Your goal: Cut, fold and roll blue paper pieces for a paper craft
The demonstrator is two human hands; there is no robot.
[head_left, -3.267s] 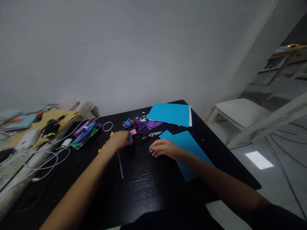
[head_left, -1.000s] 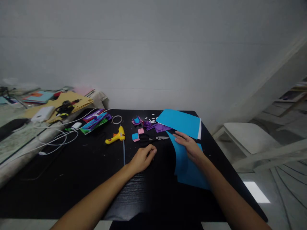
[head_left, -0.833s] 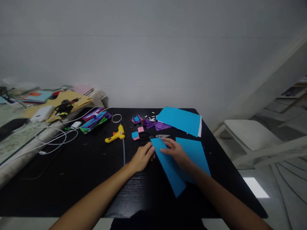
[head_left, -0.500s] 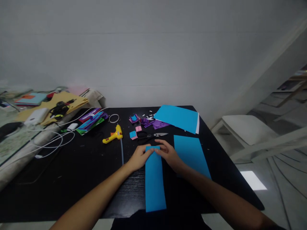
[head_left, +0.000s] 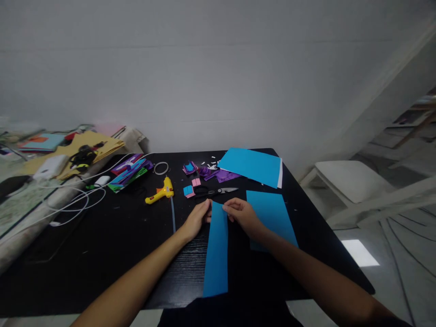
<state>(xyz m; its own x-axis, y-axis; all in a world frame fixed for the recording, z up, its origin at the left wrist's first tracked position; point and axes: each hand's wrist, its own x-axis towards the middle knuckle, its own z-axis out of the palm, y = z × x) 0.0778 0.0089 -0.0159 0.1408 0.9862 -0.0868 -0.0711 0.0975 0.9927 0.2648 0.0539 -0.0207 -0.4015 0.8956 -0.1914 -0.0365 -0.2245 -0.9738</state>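
A long blue paper strip (head_left: 216,250) runs from between my hands toward the table's near edge, its far end raised a little. My left hand (head_left: 199,217) is closed at the strip's far left corner, with some fingers hidden behind the paper. At the far right corner, my right hand (head_left: 240,213) pinches the edge between thumb and fingers. Just beyond my hands lie black-handled scissors (head_left: 227,190), blades pointing right. A blue sheet (head_left: 272,218) lies flat beside my right hand, partly under the forearm.
A yellow glue gun (head_left: 162,191) with a glue stick lies left of my hands. Small folded papers (head_left: 188,190) and purple scraps (head_left: 227,176) lie near the scissors. More blue sheets (head_left: 252,165) are stacked at the back. White cables (head_left: 81,200) cross the left side; a white chair (head_left: 340,181) stands right.
The strip's far end has been lifted and shifted slightly away from me. My hands have moved from pressing on its top to gripping its two far corners.
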